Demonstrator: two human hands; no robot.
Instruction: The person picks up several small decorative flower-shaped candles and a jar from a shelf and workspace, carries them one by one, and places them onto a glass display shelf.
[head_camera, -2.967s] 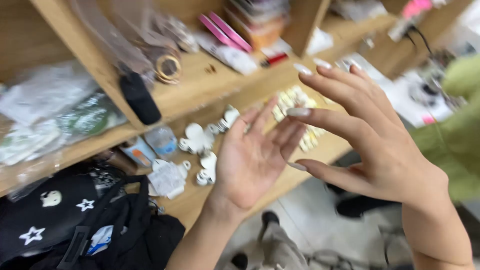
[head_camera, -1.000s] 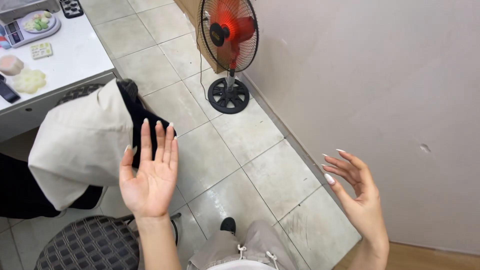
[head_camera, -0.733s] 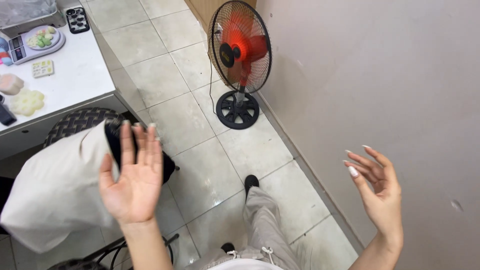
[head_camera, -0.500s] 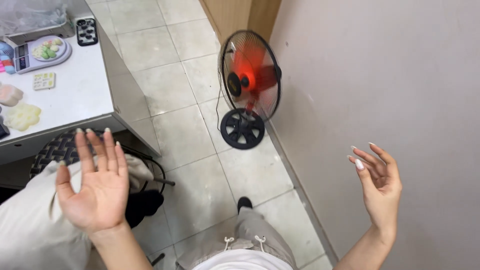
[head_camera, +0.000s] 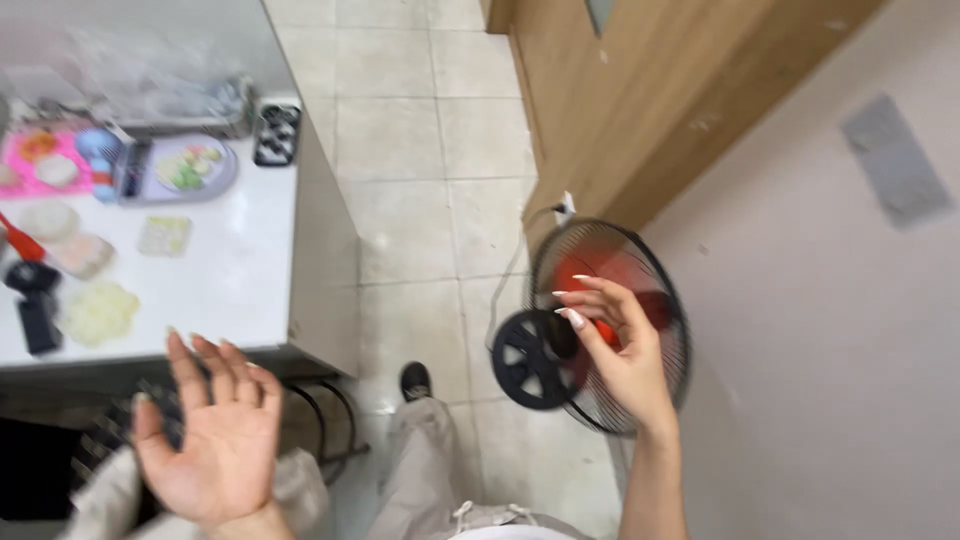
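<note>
Floor fan (head_camera: 610, 325), red blades in a black cage, stands on the tiled floor (head_camera: 420, 130) at right, beside the wall. Right hand (head_camera: 620, 355) is raised in front of it, fingers loosely curled and apart, holding nothing. Left hand (head_camera: 215, 440), near left: palm up, fingers spread, empty, just before the white table (head_camera: 240, 270).
</note>
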